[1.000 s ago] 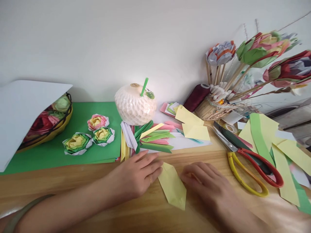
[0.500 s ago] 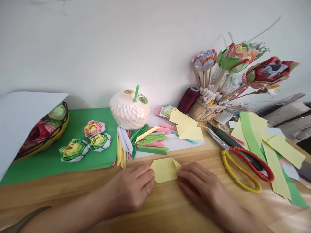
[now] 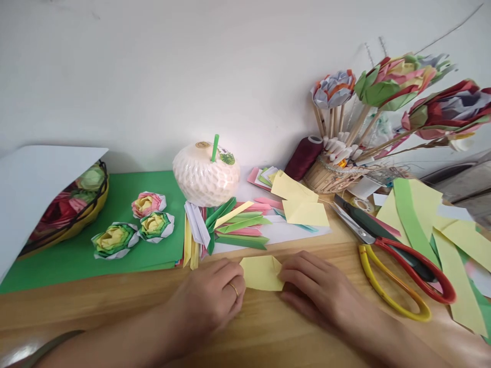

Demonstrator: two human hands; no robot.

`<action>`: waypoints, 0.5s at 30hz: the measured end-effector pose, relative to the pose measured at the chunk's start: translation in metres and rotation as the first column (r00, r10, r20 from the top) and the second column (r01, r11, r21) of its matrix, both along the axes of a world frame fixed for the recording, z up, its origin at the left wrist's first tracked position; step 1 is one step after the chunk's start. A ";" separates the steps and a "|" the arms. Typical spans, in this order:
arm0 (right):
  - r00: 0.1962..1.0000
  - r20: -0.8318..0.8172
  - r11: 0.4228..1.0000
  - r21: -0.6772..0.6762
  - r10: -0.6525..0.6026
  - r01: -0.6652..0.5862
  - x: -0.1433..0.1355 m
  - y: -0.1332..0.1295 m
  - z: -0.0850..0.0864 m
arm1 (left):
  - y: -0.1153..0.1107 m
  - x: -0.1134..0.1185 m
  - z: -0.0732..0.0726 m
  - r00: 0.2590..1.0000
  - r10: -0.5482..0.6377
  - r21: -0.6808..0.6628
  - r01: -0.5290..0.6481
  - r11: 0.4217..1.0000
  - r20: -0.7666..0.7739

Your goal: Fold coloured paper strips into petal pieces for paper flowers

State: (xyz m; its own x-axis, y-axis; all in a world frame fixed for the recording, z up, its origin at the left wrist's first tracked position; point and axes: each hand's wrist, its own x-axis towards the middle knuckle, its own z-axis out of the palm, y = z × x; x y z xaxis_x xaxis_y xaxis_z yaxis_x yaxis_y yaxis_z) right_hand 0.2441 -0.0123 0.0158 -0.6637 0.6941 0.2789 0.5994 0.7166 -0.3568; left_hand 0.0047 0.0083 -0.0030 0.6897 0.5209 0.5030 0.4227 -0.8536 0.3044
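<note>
Between my two hands, close to the wooden tabletop, is a small piece of yellow paper with folded corners at its top. My left hand pinches its left end; a ring sits on one finger. The right end is pinched by my right hand, with fingers curled in and the thumb below. The fingertips cover both ends of the paper. Just beyond it lie folded paper strips in green, pink, white and yellow. Two flat yellow paper pieces rest behind my right hand.
Scissors with red and yellow handles lie at right, beside loose paper strips. Behind stand a basket of paper flowers and a maroon thread spool. A white textured ball-shaped container stands centrally; paper flowers sit on green sheets left.
The yellow paper's lower edge now bows and its top corners appear lower. Both hands keep their grip. The view has shifted slightly, with things at right appearing farther right.
</note>
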 end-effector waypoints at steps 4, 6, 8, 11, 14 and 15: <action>0.995 -0.062 0.997 -0.039 -0.072 0.070 -0.002 -0.003 -0.006 | -0.002 0.000 0.000 0.995 0.074 -0.252 -0.055 0.966 0.067; 0.989 -0.098 0.990 -0.092 -0.113 0.104 -0.003 -0.005 -0.008 | -0.003 0.000 0.000 0.993 0.099 -0.330 -0.072 0.941 0.066; 0.982 -0.125 0.980 -0.158 -0.143 0.123 -0.003 -0.006 -0.010 | -0.004 0.000 0.000 0.992 0.112 -0.376 -0.080 0.923 0.065; 0.971 -0.155 0.962 -0.235 -0.181 0.141 -0.003 -0.008 -0.010 | -0.004 -0.001 -0.001 0.992 0.112 -0.426 -0.073 0.902 0.066; 0.960 -0.166 0.943 -0.282 -0.227 0.175 -0.006 -0.008 -0.010 | -0.004 -0.001 -0.001 0.989 0.137 -0.479 -0.095 0.873 0.052; 0.955 -0.166 0.938 -0.289 -0.245 0.190 -0.007 -0.008 -0.010 | -0.004 0.000 -0.001 0.988 0.150 -0.491 -0.110 0.864 0.043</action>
